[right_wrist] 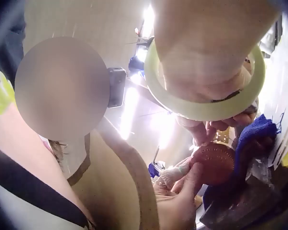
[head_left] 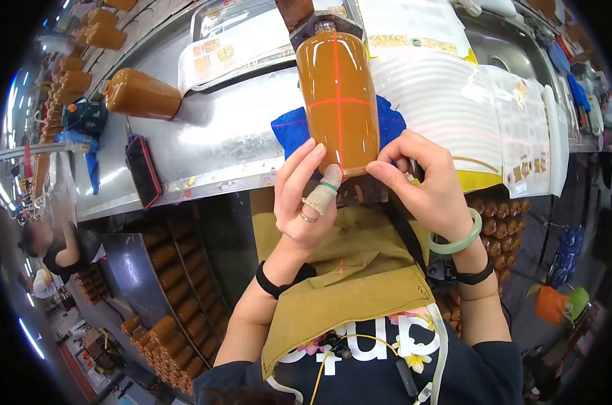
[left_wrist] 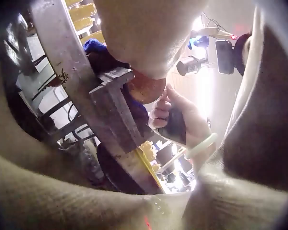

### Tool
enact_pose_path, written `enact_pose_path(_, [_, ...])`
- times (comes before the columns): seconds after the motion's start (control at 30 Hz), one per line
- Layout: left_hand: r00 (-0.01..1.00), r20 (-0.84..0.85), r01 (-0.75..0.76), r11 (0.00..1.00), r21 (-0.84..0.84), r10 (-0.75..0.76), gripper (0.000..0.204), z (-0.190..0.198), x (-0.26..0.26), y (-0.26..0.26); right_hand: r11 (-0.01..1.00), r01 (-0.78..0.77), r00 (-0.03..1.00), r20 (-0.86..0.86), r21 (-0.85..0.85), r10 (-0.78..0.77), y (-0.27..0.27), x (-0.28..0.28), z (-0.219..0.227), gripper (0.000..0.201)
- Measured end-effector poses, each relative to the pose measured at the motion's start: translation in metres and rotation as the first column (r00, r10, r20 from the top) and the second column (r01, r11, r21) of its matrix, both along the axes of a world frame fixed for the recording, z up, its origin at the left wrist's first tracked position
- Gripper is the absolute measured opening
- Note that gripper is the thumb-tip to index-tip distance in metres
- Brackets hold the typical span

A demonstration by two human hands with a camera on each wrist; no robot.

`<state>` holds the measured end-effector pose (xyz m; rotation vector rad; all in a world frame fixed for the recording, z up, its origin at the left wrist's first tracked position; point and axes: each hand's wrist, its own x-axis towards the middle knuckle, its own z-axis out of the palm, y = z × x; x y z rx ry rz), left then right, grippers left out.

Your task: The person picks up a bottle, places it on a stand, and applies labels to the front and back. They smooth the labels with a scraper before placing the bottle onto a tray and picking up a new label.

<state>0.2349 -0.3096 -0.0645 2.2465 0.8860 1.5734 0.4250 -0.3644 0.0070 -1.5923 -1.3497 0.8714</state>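
Showing only in right wrist view: bottle ridged base

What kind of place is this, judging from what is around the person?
Probably a small bottling or labelling workshop. Both hands hold an amber bottle lying on a steel table, many like bottles sit in rows below, and sheets of labels lie beside it.

A shiny metal table is seen. On it are laid a blue cloth, an orange bottle on the cloth, another bottle on its side, a phone and label sheets.
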Motion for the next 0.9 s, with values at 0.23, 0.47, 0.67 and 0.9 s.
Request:
enact_pose_path(0.23, [0.986, -0.132, -0.076, 0.982, 0.171, 0.099, 0.023, 0.008, 0.005, -0.004, 1.000, 0.013, 1.000, 0.007, 0.006, -0.013, -0.001, -0.001, -0.001, 0.016])
enact_pose_path(0.47, [1.000, 0.015, 0.005, 0.999, 0.053, -0.006, 0.067, -0.004, 0.002, 0.004, 0.962, 0.220, 0.970, -0.068, -0.163, -0.234, -0.009, 0.007, -0.008, 0.016])
enact_pose_path(0.67, [1.000, -0.018, -0.004, 1.000, 0.002, 0.004, 0.083, -0.006, -0.001, 0.001, 0.983, 0.134, 0.961, -0.225, -0.125, -0.159, -0.006, -0.017, -0.015, 0.022])
enact_pose_path(0.9, [0.995, 0.077, 0.064, 0.998, 0.014, -0.065, 0.039, -0.010, 0.002, 0.000, 0.977, 0.143, 0.949, -0.261, -0.156, -0.180, -0.006, -0.017, -0.017, 0.021])
